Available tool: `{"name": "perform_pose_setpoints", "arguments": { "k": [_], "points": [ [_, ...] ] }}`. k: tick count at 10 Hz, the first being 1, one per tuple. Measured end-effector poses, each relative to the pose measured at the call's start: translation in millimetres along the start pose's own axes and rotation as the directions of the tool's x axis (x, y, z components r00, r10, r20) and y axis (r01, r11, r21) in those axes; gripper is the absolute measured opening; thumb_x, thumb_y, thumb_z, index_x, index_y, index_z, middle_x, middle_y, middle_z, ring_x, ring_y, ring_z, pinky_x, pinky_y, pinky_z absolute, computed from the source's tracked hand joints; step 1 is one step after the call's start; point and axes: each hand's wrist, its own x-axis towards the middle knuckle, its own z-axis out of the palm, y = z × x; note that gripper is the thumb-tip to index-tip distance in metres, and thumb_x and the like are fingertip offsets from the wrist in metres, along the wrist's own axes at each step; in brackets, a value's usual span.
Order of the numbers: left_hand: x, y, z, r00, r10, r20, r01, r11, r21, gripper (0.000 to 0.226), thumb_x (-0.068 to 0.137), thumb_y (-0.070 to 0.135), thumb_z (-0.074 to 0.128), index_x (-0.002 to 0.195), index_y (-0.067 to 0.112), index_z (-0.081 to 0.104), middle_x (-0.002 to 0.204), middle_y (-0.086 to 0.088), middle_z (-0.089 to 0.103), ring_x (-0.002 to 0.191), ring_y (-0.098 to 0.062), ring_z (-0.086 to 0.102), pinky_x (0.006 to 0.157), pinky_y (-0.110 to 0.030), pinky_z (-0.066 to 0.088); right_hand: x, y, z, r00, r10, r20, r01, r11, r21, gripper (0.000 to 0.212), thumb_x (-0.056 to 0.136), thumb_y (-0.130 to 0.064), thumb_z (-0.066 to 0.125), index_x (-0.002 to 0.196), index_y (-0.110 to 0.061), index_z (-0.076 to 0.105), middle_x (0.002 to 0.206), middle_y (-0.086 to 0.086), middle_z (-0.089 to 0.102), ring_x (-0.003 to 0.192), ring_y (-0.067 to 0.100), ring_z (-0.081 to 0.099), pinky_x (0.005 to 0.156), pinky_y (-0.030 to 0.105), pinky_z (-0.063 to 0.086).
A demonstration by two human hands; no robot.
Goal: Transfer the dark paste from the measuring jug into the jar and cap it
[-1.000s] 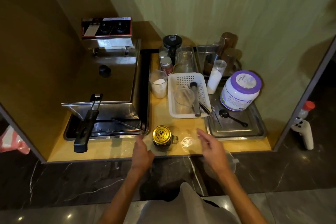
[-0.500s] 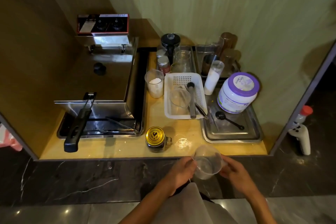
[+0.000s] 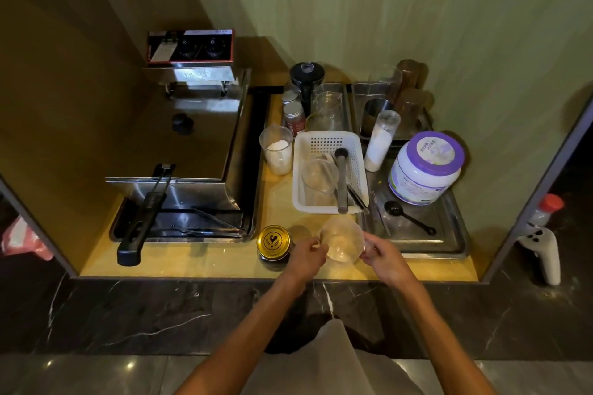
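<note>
Jug (image 3: pixel 341 242) brought forward over counter (image 3: pixel 208 261), beside capped jar (image 3: pixel 273 242) | left hand (image 3: pixel 306 255), right hand (image 3: pixel 386 258) both grip it

Jar (image 3: pixel 273 242) stands just left of measuring jug (image 3: pixel 342 239).

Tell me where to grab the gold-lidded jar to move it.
Grip the jar round its dark body under the lid, coming from the left: it stands upright, and the left hand and the measuring jug crowd its right side.

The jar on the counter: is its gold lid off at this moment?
No, the gold lid sits on the jar, beside the measuring jug that the left hand and the right hand hold.
</note>
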Motion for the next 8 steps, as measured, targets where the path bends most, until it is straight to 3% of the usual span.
{"name": "perform_pose_setpoints", "arguments": {
  "k": [1,4,5,6,7,8],
  "points": [
    [-1,-5,4,1.0,0.012,0.001,-0.012,1.0,0.021,0.039,0.101,0.025,0.057,0.135,0.008,0.057,0.111,-0.012,0.069,0.107,-0.024,0.066,0.102,-0.046,0.051,-5,9,0,1.0,0.018,-0.025,-0.019,0.999,-0.043,0.046,0.1,0.001,0.046,0.142,-0.017,0.052,0.142,0.011,0.054,0.127,0.027,0.054,0.105,0.044,0.049],
    [-5,-7,5,0.999,0.028,-0.023,-0.03,0.998,-0.058,0.04,0.101,0.02,0.057,0.138,0.006,0.055,0.112,-0.019,0.069,0.111,-0.033,0.064,0.102,-0.048,0.051,-11,8,5,0.999,-0.014,-0.047,0.013,1.0,-0.021,0.042,0.105,-0.012,0.041,0.146,-0.02,0.047,0.136,0.005,0.055,0.102,0.007,0.061,0.086,0.019,0.05],
    [-7,-8,4,1.0,0.02,-0.004,-0.02,0.994,-0.105,0.039,0.1,0.016,0.058,0.135,0.001,0.055,0.116,-0.02,0.066,0.111,-0.031,0.064,0.099,-0.042,0.053,-12,8,6,0.998,-0.034,-0.046,0.032,0.999,-0.033,0.041,0.105,-0.013,0.042,0.144,-0.024,0.048,0.13,-0.001,0.055,0.094,-0.004,0.058,0.075,0.011,0.049],
    [-5,-11,1,1.0,0.0,0.016,0.002,0.99,-0.144,0.04,0.099,0.015,0.059,0.134,-0.003,0.053,0.115,-0.019,0.064,0.102,-0.023,0.065,0.092,-0.03,0.056,-12,9,5,0.998,-0.047,-0.038,0.044,0.997,-0.069,0.048,0.102,-0.003,0.043,0.144,-0.026,0.048,0.134,0.004,0.056,0.096,0.001,0.058,0.083,0.019,0.05],
    [-8,-3,-4,0.999,-0.016,0.052,0.02,0.997,-0.077,0.048,0.099,0.017,0.059,0.141,0.0,0.045,0.111,-0.019,0.062,0.099,-0.023,0.062,0.096,-0.038,0.054,-16,4,1,1.0,-0.028,0.008,0.029,0.991,-0.131,0.063,0.097,0.008,0.044,0.151,-0.025,0.039,0.152,0.007,0.043,0.128,0.021,0.052,0.11,0.041,0.043],
    [-11,-2,-8,0.996,0.004,0.089,-0.008,0.999,0.049,0.062,0.1,0.025,0.059,0.151,0.009,0.029,0.122,-0.017,0.06,0.112,-0.027,0.062,0.103,-0.045,0.05,-23,5,-3,0.994,-0.099,-0.056,0.075,0.94,-0.332,0.068,0.1,-0.004,0.047,0.157,-0.031,0.023,0.166,-0.003,0.017,0.151,0.019,0.021,0.119,0.035,0.021]
  ]
}}
